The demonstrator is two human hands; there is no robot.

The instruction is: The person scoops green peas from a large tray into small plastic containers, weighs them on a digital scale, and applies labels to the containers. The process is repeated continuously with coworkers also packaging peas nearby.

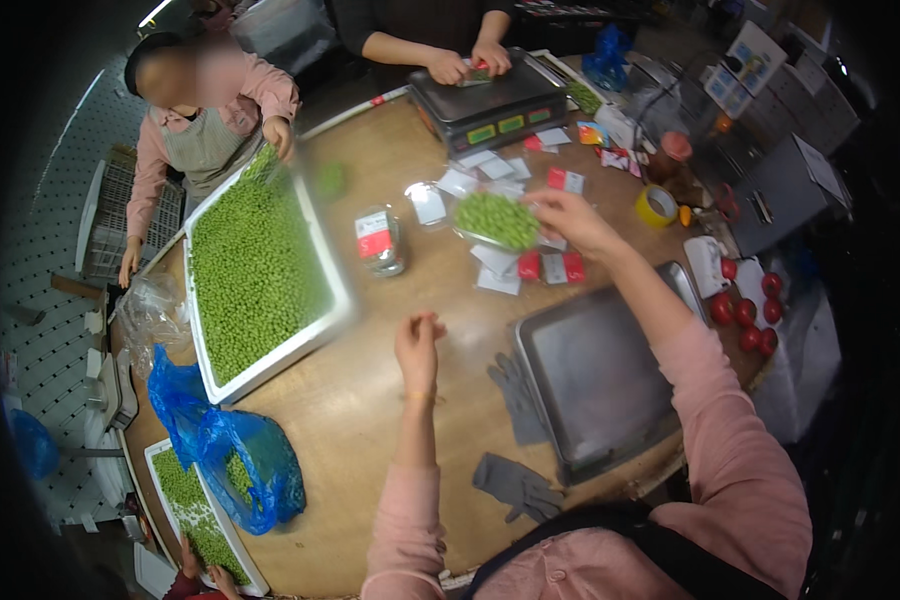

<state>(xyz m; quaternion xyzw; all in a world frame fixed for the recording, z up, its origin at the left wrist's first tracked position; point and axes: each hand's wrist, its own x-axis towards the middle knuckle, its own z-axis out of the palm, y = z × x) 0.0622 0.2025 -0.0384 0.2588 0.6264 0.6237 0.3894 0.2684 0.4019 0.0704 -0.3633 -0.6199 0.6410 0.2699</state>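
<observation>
My right hand (570, 223) grips the edge of a clear plastic tray of green peas (497, 220). The tray is over the wooden table (360, 390), above scattered white and red labels (497, 259). My left hand (418, 352) is over the middle of the table, its fingers curled together and blurred, with nothing visible in them. Beyond it is a stack of clear packs (381, 241) with a white and red label on top. To its left lies a large white foam box (322, 326) full of loose green peas (255, 270).
A metal tray (600, 375) and grey gloves (517, 487) lie near me. A co-worker's hands (469, 66) handle a pack on a weighing scale (487, 101). Another person (202, 127) reaches into the foam box. Blue bags (251, 457), yellow tape (655, 205) and tomatoes (746, 311) sit around.
</observation>
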